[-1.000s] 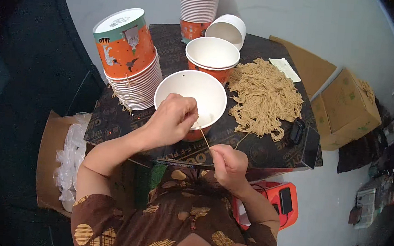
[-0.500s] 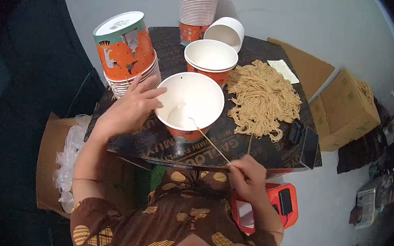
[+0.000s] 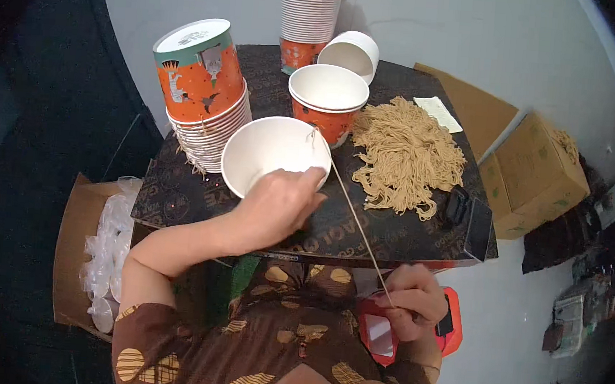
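A white-lined paper bucket (image 3: 264, 145) stands at the near middle of the dark table, mouth up and tilted a little. My left hand (image 3: 277, 208) grips its near right rim, fingers over the edge. From the bucket's right rim a thin tan cord (image 3: 359, 228) runs taut, with a short end hanging inside the wall. My right hand (image 3: 414, 301), below the table's front edge, is closed on the other end of this cord. To the right lies a heap of tan cords (image 3: 408, 153). Behind the bucket stand nested orange paper buckets (image 3: 328, 118).
Upside-down buckets (image 3: 197, 82) are stacked at left, some with cord loops. A tall bucket stack (image 3: 311, 12) and a bucket on its side (image 3: 351, 55) stand at the back. A small black box (image 3: 481, 231) sits at the right edge. Cardboard boxes (image 3: 540, 167) flank the table.
The bucket has turned, bringing the cord's hole from its near side to the right. My left hand has moved from its left side to the near right rim. My right hand has drawn back rightward.
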Tool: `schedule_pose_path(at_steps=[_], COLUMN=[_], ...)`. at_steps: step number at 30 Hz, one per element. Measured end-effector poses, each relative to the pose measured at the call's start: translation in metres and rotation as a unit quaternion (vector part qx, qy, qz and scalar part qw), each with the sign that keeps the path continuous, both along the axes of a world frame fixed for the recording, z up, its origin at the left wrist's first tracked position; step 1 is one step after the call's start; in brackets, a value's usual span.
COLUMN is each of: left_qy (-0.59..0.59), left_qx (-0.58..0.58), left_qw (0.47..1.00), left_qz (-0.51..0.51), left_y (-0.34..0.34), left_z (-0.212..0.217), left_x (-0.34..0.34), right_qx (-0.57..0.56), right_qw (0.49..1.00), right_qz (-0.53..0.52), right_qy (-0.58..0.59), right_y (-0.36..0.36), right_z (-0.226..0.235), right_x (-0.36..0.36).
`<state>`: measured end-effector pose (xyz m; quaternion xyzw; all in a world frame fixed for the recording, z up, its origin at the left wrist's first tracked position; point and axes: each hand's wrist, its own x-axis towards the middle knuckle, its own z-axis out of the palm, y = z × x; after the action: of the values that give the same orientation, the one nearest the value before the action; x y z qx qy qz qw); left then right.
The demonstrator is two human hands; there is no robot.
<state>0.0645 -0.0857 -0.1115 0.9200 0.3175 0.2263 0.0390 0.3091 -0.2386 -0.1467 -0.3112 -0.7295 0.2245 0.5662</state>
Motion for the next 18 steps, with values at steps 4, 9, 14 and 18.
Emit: schedule_pose_path(at_steps=[4,9,14,18], left_qy=[-0.228,-0.203,-0.021,0.038], left_qx=[-0.111,-0.054,-0.049,-0.009], left_qw=[0.963,0.965,0.995,0.999], left_qz=[-0.090,-0.155,-0.082,-0.025], left_y=[0.003,0.019,0.014,0.014], left_z=[0.002,0.031,0.031,0.014], left_x=[0.013,-0.033,-0.072,-0.076], right_qx=[0.076,0.080,0.021,-0.078], right_qw=[0.995,0.993,0.976,0.979], right_qz=[-0.032,0.030,0.177,0.131], right_qy=[0.060,0.076,0.127,0.133], right_y=[0.017,0.041,0.048,0.043], right_z=[0.011,0.013,0.007,0.004], right_x=[-0.013,-0.010,-0.013,-0.022])
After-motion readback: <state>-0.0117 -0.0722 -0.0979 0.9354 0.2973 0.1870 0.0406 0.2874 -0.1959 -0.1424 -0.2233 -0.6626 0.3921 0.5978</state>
